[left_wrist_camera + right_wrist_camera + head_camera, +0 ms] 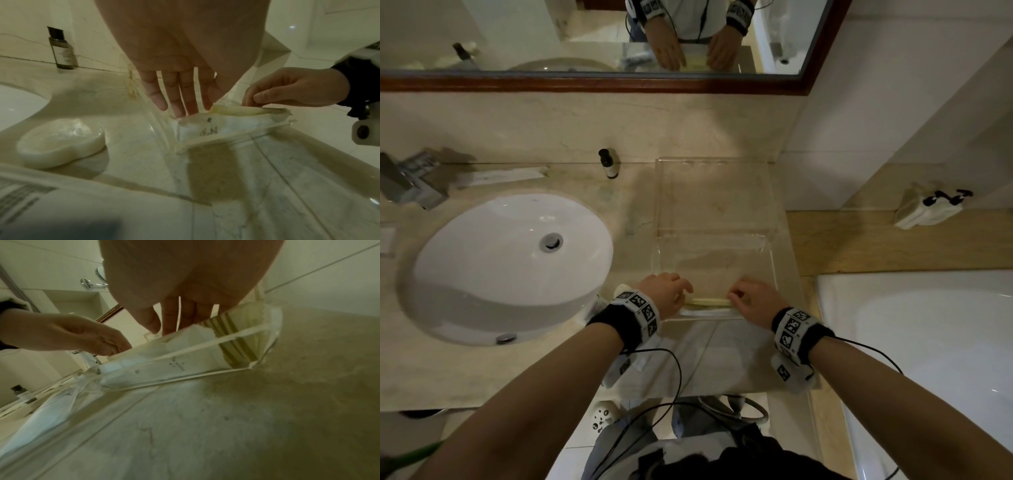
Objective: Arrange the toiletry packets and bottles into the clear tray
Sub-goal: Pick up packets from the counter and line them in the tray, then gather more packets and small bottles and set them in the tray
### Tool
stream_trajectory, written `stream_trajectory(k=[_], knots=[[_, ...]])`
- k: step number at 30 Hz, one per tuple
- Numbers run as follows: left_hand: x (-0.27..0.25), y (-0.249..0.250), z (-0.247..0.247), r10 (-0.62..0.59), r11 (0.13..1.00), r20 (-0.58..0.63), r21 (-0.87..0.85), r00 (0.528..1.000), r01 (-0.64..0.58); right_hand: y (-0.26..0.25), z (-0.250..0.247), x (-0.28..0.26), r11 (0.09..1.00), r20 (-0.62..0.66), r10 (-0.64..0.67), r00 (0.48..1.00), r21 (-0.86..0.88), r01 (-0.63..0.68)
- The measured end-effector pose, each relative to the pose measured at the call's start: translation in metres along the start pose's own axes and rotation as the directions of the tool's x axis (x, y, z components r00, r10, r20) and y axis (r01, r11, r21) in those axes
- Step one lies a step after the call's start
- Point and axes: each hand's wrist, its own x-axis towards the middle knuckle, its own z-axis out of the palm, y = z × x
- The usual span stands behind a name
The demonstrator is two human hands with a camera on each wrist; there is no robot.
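Right now both hands are settling a flat white-and-pale-yellow toiletry packet (pixel 709 302) against the near wall of the clear acrylic tray (pixel 774 274): the left hand (pixel 666 294) rests straight fingers on one end, the right hand (pixel 751 301) pinches the other. Likely the packet-placing step. Next, I'd guess, comes letting go and fetching the small dark bottle (pixel 608 163) standing upright at the counter's back edge, left of the tray
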Motion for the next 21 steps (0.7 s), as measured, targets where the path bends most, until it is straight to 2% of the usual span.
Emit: stream_trajectory(k=[5,10,14,21], knots=[[0.001,-0.004,-0.001,-0.071,0.994,-0.100,-0.085,0.992,0.062,0.004,-0.003,0.008,0.999,-0.043,0.048,0.998,0.016,-0.047],[-0.001,-0.008,-0.015,-0.171,0.974,-0.053,-0.161,0.984,0.161,-0.016,-0.007,0.025,0.998,-0.062,0.019,0.998,0.053,-0.015],[-0.010,-0.016,-0.025,-0.234,0.946,-0.072,-0.248,0.970,0.210,-0.052,-0.011,0.046,0.997,-0.031,0.038,0.999,0.074,-0.036],[-0.060,-0.075,-0.032,-0.404,0.858,-0.129,-0.397,0.906,0.326,-0.136,0.011,0.087,0.991,-0.005,-0.072,0.997,0.115,0.072]])
